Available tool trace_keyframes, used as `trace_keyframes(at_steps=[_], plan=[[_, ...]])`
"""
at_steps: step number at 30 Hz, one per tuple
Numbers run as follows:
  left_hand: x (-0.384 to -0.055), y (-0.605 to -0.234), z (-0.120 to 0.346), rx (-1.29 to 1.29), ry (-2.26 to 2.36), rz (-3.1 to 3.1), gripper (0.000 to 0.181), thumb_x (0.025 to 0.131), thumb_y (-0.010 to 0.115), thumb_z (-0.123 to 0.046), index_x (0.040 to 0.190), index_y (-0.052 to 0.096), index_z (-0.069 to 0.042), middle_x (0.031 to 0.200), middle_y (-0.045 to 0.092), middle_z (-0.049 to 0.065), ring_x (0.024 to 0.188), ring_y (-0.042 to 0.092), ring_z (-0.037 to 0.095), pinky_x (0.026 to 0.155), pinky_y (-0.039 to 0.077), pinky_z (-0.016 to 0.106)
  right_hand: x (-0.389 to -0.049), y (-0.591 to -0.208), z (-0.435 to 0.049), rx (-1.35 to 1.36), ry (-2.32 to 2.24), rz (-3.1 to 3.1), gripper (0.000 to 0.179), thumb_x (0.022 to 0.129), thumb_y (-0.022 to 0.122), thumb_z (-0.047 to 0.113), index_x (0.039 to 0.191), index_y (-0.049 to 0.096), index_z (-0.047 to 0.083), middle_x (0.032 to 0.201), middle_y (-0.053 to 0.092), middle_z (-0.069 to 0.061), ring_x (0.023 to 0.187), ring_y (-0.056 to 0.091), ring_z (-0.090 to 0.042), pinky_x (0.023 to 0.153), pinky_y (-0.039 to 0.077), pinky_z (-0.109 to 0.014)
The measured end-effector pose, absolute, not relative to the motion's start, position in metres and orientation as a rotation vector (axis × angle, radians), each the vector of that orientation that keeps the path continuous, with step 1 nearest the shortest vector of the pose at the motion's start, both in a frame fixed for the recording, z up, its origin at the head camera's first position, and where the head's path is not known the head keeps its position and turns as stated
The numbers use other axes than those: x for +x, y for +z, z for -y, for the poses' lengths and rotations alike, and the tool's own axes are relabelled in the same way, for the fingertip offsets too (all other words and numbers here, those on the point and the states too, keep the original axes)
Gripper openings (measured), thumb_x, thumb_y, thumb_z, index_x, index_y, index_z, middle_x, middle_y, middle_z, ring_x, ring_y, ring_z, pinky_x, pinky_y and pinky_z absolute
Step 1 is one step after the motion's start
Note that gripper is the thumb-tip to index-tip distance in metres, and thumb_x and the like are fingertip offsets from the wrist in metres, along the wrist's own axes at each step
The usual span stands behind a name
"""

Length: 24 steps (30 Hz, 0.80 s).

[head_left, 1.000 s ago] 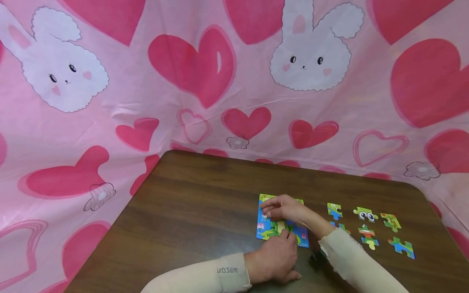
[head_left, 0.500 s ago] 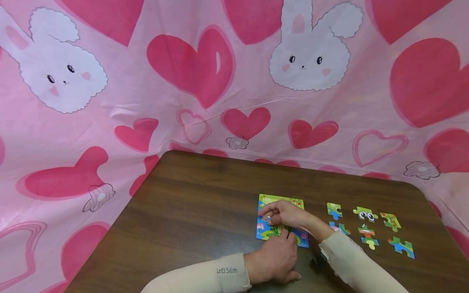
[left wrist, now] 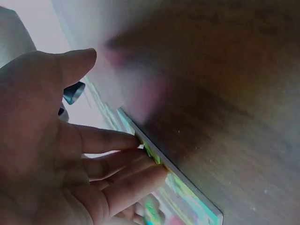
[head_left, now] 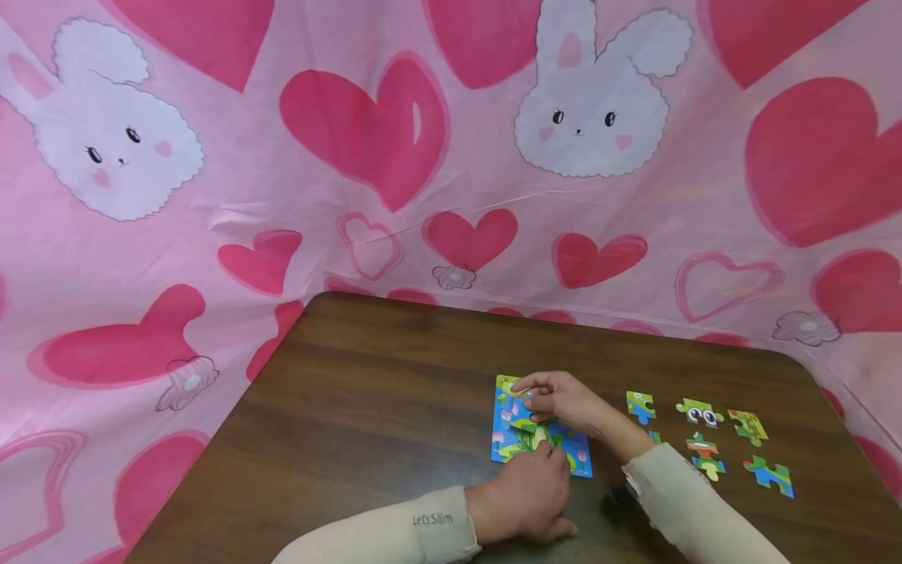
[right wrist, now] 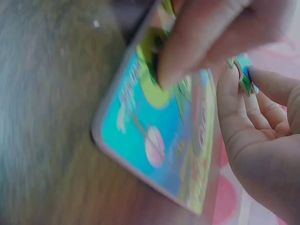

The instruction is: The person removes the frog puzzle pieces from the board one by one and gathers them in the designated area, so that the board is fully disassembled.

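A frog-picture puzzle board (head_left: pixel 506 427) lies flat on the table. At its near edge rests my left hand (head_left: pixel 528 497), fingertips on the board and thumb held apart; in the left wrist view the fingers (left wrist: pixel 133 187) lie over the rim. Above the board's upper part, my right hand (head_left: pixel 567 403) pinches a small blue-and-green puzzle piece (right wrist: pixel 245 79) between thumb and fingers, raised off the board in the right wrist view. The left hand covers the board's lower middle, and the right hand hides much of its upper right.
Several loose puzzle pieces lie right of the board, among them an eyes piece (head_left: pixel 699 413), a red-mouthed piece (head_left: pixel 705 456) and a blue-green piece (head_left: pixel 770 475). One is partly behind the right forearm. A pink cloth (head_left: pixel 380 196) hangs behind the brown table (head_left: pixel 366 392).
My right hand dipped slightly toward the near side, then moved back up and to the right, uncovering more of the board's left side. The left hand stays in place.
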<state>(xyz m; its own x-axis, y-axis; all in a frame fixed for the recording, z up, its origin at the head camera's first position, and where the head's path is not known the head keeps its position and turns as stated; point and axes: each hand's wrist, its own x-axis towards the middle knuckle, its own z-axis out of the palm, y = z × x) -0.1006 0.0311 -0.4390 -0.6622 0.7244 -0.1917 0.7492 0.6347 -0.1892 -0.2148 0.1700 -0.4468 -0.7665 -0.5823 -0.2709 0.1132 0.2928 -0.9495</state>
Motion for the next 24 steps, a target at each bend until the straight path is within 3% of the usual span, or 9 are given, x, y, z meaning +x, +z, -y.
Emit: trace_keyframes(at_steps=[7,12,23,24], plan=[[-0.106,-0.435,-0.029,1.216,-0.285,-2.744,0.061,0.092,0.05,-0.074,0.115,0.071,-0.021,0.112,0.058,-0.006,0.101,0.053,0.01,0.066,0.053,0.022,-0.217,-0.439,-0.197,-0.35,-1.515,-2.085,0.043,0.099,0.065,0.016,0.135,0.057,-0.006,0.087,0.066,-0.001,0.09,0.064,-0.017,0.088,0.059,-0.038],[-0.106,-0.432,-0.026,1.184,-0.237,-2.74,0.06,0.094,0.051,-0.071,0.124,0.068,-0.022,0.117,0.058,-0.007,0.106,0.053,0.009,0.071,0.054,0.023,-0.212,-0.435,-0.216,-0.294,-1.54,-2.129,0.044,0.099,0.066,0.018,0.135,0.057,-0.006,0.104,0.072,-0.006,0.094,0.065,-0.015,0.085,0.059,-0.032],[-0.104,-0.436,-0.02,1.224,-0.276,-2.771,0.066,0.093,0.049,-0.074,0.131,0.058,-0.021,0.118,0.054,-0.008,0.103,0.05,0.008,0.063,0.048,0.021,-0.192,-0.434,-0.264,-0.215,-1.571,-2.131,0.051,0.1,0.064,0.021,0.14,0.051,-0.008,0.12,0.07,-0.011,0.097,0.067,-0.009,0.085,0.059,-0.03],[-0.104,-0.436,-0.02,1.23,-0.276,-2.769,0.066,0.093,0.049,-0.074,0.131,0.058,-0.021,0.118,0.054,-0.008,0.103,0.05,0.008,0.063,0.048,0.021,-0.19,-0.434,-0.268,-0.204,-1.563,-2.136,0.051,0.1,0.064,0.023,0.14,0.051,-0.007,0.121,0.069,-0.011,0.09,0.066,-0.008,0.082,0.059,-0.03]])
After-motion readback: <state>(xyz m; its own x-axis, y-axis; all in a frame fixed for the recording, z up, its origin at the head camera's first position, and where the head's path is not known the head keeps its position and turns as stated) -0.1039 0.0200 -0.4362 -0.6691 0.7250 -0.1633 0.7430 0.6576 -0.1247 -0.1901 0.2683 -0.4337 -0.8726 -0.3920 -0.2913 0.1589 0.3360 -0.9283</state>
